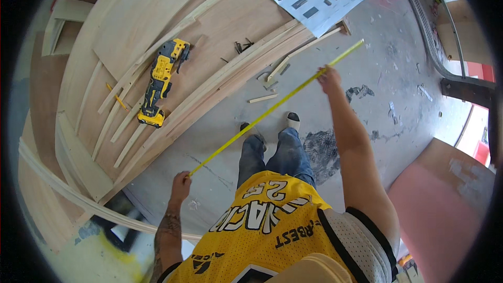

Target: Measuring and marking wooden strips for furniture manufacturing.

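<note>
A long yellow measuring tape [283, 101] stretches diagonally in front of my body, above the floor. Its near-left end is pinched in my left hand [181, 184], whose fingers are closed; I cannot make out whether a case sits inside that hand. Farther out to the right, my right hand [329, 79] is closed around the strip, and a length of it sticks out past the fingers toward the upper right. Neither hand touches the wooden workpieces.
Left of me, curved wooden panels and strips [236, 71] bear a yellow-and-black cordless power tool [160, 81], an orange pencil [116, 97] and dark screws [242, 46]. A printed sheet [314, 0] lies at the far edge. Wood offcuts [263, 98] and scraps litter the grey floor [209, 152].
</note>
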A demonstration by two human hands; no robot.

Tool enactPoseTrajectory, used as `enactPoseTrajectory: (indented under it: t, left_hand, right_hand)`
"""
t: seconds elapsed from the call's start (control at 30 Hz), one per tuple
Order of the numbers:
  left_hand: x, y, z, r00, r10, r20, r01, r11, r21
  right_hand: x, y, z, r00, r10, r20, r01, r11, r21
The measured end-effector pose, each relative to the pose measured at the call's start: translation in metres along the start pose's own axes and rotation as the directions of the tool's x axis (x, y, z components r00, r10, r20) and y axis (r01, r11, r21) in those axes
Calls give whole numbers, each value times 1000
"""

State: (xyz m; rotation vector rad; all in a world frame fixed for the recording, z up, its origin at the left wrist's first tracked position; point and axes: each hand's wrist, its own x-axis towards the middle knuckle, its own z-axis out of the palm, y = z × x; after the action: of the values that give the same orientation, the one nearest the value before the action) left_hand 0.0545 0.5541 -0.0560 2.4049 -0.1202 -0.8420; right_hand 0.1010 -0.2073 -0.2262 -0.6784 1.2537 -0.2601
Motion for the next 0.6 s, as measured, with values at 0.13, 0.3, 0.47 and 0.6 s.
enactPoseTrajectory:
  t: [0.13,0.3,0.47,0.6]
  left_hand:
    - [98,41,58,995,82,62,-78,995,-68]
    - [206,94,99,994,106,-34,-107,994,-31]
    - [265,95,110,986,162,-44,-163,987,-10]
    - [279,85,101,994,97,-39,-96,995,27]
  right_hand:
    - [-60,133,70,966,44,256,-32,998,-50]
    - [-90,217,147,996,71,45,-71,997,-13]
    - [-20,187,174,990,-119,-74,115,992,-51]
    - [11,164,177,989,-126,-83,130,991,44]
